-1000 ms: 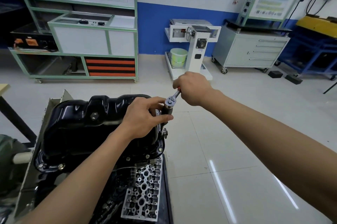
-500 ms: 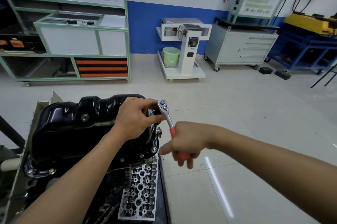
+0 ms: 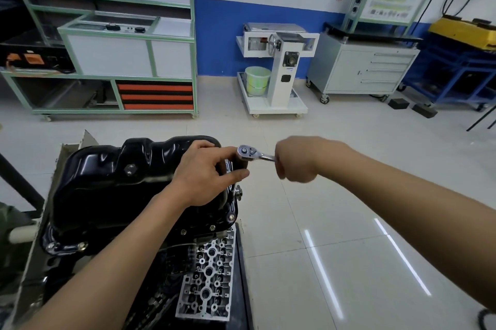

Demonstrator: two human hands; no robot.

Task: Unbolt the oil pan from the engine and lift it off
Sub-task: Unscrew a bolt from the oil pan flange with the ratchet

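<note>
The black oil pan (image 3: 112, 190) sits at lower left of the frame on top of the engine (image 3: 209, 276), with bolts (image 3: 212, 227) showing along its near flange. At the pan's right edge the left hand (image 3: 206, 174) pinches the dark socket (image 3: 241, 163) under the head of a ratchet wrench (image 3: 248, 152). The right hand (image 3: 300, 160), blurred, is clenched round the wrench handle just to the right. Beyond, on the tiled floor, stand a white machine stand with a green bucket (image 3: 257, 80) and a grey drawer cabinet (image 3: 370, 69).
</note>
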